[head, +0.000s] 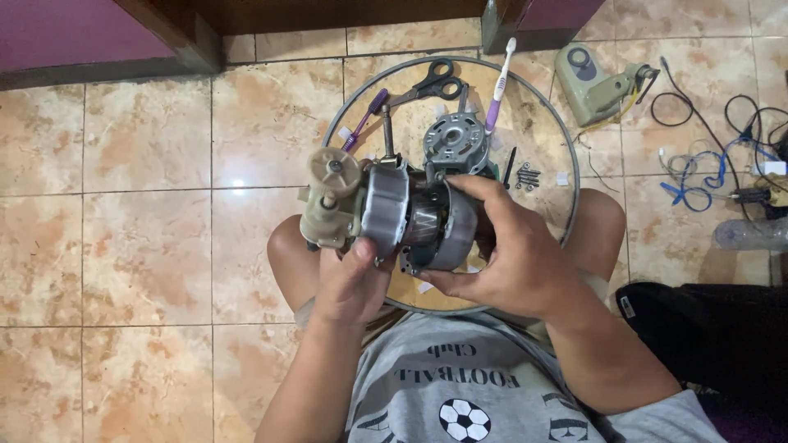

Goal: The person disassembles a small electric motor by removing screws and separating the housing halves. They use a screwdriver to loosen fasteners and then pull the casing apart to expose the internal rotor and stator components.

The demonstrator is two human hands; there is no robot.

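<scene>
Fan motor (402,217), beige gearbox end leftward, held above lap over wire guard ring (566,148). Left hand (353,283) closed beneath, right hand (501,262) clasping rear housing. Risk: housing halves separating, rotor dropping onto floor tiles (148,246).

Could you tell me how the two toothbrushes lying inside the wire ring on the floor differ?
The purple toothbrush is dark all over, while the white toothbrush is white with a purple grip. The purple one lies left of the scissors; the white one lies right of them, its lower end hidden behind the spare motor. Both lie slanted.
</scene>
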